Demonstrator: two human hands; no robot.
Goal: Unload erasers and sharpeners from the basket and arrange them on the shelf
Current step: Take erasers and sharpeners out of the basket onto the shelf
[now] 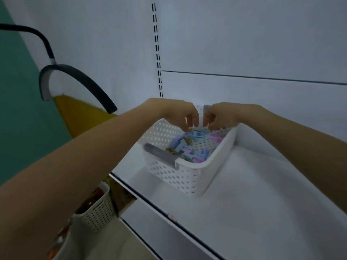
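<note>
Curling fingers down, left hand (179, 113) and right hand (222, 115) hover over basket (219, 147).

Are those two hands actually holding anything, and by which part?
Cannot be told: the left hand and right hand curl fingertips down among small pastel blocks in the white perforated plastic basket, hiding any pinch.

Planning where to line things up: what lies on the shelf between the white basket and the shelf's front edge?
Nothing: the head view shows bare white shelf between the basket and the front edge.
</note>
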